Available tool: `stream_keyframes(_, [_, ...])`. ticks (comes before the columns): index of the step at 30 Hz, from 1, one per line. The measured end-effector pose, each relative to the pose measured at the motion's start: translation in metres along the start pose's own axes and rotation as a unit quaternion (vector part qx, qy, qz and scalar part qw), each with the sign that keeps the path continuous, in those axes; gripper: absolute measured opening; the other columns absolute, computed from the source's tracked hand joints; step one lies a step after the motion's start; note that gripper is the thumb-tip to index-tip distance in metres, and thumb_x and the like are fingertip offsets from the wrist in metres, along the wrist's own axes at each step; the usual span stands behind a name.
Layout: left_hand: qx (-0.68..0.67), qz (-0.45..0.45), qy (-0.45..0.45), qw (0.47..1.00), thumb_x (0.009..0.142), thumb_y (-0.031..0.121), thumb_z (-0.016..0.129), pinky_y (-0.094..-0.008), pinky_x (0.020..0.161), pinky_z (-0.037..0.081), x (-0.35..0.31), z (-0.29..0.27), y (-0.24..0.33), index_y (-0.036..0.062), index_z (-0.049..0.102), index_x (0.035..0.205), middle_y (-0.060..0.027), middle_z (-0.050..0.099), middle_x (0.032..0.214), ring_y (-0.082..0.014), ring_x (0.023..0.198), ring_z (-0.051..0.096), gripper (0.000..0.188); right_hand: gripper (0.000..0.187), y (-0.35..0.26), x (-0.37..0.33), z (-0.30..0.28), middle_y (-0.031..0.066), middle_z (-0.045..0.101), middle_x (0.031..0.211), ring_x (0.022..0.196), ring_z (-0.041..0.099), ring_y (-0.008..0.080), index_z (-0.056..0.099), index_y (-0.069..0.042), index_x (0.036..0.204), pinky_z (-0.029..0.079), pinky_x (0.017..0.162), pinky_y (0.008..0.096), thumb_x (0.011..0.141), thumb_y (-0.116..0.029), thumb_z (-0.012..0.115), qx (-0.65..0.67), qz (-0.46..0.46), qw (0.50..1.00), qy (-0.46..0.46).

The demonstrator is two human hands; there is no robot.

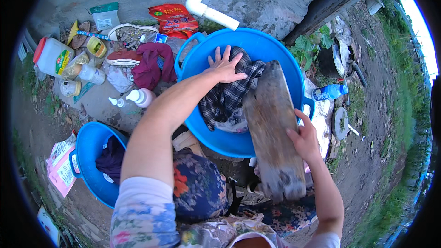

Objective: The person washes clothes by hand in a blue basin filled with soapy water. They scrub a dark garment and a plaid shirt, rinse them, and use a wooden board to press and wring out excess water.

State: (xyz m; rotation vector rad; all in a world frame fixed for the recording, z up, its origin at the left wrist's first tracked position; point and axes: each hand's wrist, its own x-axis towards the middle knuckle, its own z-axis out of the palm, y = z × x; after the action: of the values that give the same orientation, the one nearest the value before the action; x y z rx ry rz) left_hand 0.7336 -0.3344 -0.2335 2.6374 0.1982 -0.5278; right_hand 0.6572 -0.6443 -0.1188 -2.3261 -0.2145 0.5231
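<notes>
A large blue tub (202, 59) with side handles stands in front of me. Inside it lies a dark plaid garment (225, 98), bunched up, with a little foam or water below it. My left hand (224, 67) rests at the upper part of the garment with fingers spread. A worn, flat wooden board (273, 128) leans across the tub's right side, its far end in the tub and its near end toward my lap. On the board's right edge, my right hand (304, 138) grips with the thumb on top; its other fingers are partly hidden.
A smaller blue bucket (89, 133) with dark cloth stands at the left. A maroon cloth (151, 66), shoes, pump bottles (141, 97) and a white tub (53, 57) crowd the far left. A white pipe (209, 11) overhangs the large tub. A blue-labelled bottle (328, 92) lies right.
</notes>
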Motion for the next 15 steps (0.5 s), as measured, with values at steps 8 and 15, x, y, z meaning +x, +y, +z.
stream_keyframes(8, [0.122,0.106,-0.017,0.987,0.082,0.066,0.050,-0.0741,0.099,0.016,0.009,0.117,0.024,0.0282,0.018,0.150,-0.0148,0.009,0.155,-0.0468,0.139,0.007,0.085,0.060,0.016,-0.079,-0.053,0.0057,0.063,0.074,0.063,0.054,0.0084,0.037,-0.002,0.139,0.042,0.058,0.0241,0.082,0.005,0.055,0.071,0.087,0.993,0.042])
stream_keyframes(15, [0.029,0.099,0.028,0.994,0.082,0.046,0.065,-0.0492,0.085,0.048,0.021,0.078,0.009,0.0172,0.051,0.131,-0.0174,0.049,0.118,-0.0385,0.105,0.055,0.059,0.063,0.017,-0.095,-0.095,0.0116,0.064,0.102,0.090,0.059,0.0140,0.026,0.000,0.144,0.045,0.079,0.0248,0.087,-0.001,0.056,0.121,-0.025,0.976,0.179])
